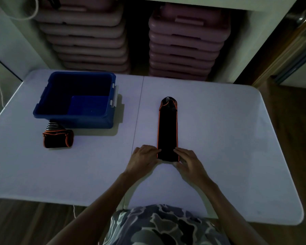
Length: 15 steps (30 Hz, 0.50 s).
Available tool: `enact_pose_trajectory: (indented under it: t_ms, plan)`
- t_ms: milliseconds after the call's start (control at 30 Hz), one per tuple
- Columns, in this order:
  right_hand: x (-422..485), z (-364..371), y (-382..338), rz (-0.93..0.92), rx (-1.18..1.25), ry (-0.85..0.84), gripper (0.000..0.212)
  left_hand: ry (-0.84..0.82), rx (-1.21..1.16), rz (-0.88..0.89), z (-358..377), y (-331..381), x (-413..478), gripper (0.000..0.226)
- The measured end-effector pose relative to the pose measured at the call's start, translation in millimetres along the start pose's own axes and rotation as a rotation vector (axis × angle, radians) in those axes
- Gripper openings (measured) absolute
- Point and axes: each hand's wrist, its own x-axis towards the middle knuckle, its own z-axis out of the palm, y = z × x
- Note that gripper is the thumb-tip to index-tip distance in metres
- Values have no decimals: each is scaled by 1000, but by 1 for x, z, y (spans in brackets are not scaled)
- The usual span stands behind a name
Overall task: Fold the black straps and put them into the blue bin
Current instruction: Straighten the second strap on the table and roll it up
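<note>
We see a long strap (167, 131), black with orange edging, lying flat and straight on the white bench (228, 138), running away from the person. Our left hand (143, 156) pinches the left edge of its near end and our right hand (189, 161) pinches the right edge, fingers curled onto the cloth. To the left sits the blue bin (42, 112), with nothing visible inside. A folded strap (57, 139) lies on the bench just in front of the bin, touching its near wall.
</note>
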Motion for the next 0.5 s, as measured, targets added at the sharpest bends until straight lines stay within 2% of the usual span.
enact_pose_trajectory:
  t_ms: [133, 300, 500]
  plan:
    - [19, -8, -6, 100, 90, -25, 40, -90, -132, -200, -9, 5, 19, 31]
    - [41, -3, -11, 237, 210, 83, 32, -74, -267, -437, -8, 9, 40, 26]
    - [49, 4, -21, 323, 257, 196, 24, -12, -304, -505, -7, 11, 53, 28]
